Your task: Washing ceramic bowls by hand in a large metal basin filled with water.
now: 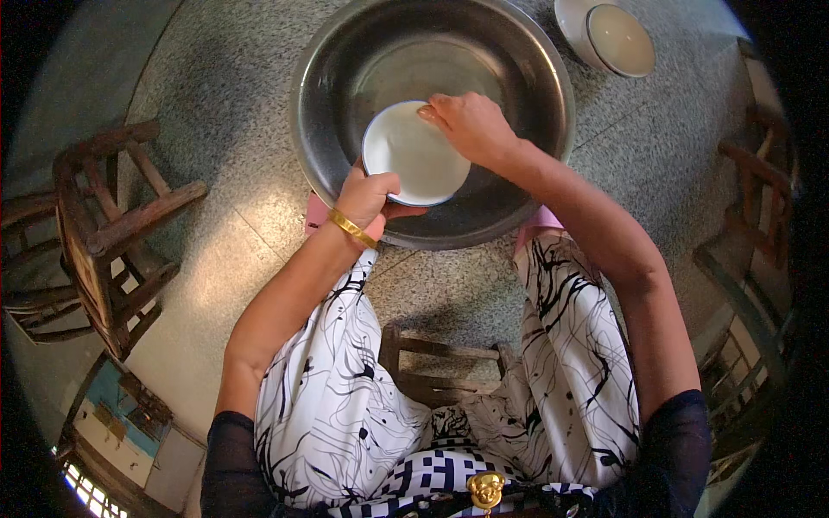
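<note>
My left hand (369, 201) grips a white bowl (418, 155) with a thin blue rim from its near left side, thumb over the edge and fingers underneath. The bowl tilts with its inside facing me. At its far rim, the bent fingers of my right hand (476, 126) grip the edge; whether they also hold something small is hidden. Both hands are above a large stainless steel basin (311, 129) on the floor before me. The basin's bottom looks wet, with what appears to be shallow water.
Beyond the basin at the far right stand white bowls (620, 40), one resting tilted against another. A wooden chair (116, 226) lies or stands to my left, with more wooden furniture (754, 188) at right. A wooden stool (447, 362) shows between my legs. The floor (214, 155) is speckled.
</note>
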